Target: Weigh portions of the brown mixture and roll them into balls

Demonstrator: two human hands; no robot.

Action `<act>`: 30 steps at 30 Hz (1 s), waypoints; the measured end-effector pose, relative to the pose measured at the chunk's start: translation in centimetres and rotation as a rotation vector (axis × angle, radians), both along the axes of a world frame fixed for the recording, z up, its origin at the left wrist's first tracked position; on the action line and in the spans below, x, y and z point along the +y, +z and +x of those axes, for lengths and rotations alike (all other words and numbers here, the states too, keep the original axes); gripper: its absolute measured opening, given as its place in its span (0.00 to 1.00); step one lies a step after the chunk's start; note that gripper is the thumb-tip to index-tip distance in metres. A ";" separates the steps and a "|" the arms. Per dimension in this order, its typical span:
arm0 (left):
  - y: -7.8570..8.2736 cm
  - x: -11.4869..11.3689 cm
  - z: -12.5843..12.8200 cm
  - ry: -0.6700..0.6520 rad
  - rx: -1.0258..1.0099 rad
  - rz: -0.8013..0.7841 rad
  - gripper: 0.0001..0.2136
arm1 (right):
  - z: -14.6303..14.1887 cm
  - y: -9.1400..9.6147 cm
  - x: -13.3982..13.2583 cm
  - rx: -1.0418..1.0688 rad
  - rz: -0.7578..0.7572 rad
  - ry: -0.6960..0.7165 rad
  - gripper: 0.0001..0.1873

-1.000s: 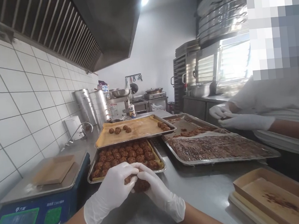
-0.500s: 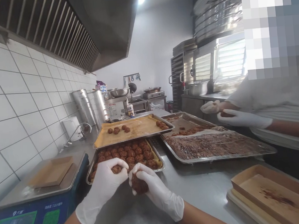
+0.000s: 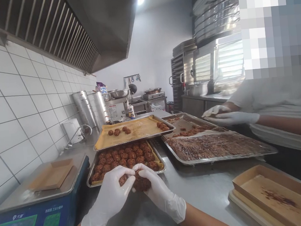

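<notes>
Both my hands wear white gloves and meet low in the middle. My right hand [image 3: 157, 191] cups a dark brown lump of mixture [image 3: 141, 183] with its fingers curled round it. My left hand [image 3: 112, 192] pinches a smaller brown piece [image 3: 123, 179] against that lump. Just behind my hands lies a metal tray [image 3: 160, 160] packed with several brown balls [image 3: 125, 158]. Behind it a second tray with yellow paper [image 3: 137, 131] holds a few balls.
A blue scale [image 3: 32, 207] with a cardboard tray on top stands at the left. A large tray of brown mixture [image 3: 216, 147] lies right of centre, where another person's gloved hands [image 3: 224, 117] work. Cardboard boxes [image 3: 276, 193] sit bottom right. A tiled wall runs along the left.
My hands parted for a moment, each with a piece of mixture, then came together again over the lump. The other person's hands shifted slightly above the far tray.
</notes>
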State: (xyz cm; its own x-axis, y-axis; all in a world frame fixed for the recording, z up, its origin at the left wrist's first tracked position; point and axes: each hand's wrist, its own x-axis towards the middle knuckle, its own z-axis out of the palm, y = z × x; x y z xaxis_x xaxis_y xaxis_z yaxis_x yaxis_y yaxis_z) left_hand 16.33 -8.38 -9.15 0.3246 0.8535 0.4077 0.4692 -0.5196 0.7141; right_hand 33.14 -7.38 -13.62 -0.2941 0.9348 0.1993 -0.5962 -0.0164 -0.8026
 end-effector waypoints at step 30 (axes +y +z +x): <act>-0.9 2.8 -1.4 -0.014 -0.942 -0.650 0.16 | 0.5 0.1 0.3 -0.035 -0.035 -0.054 0.04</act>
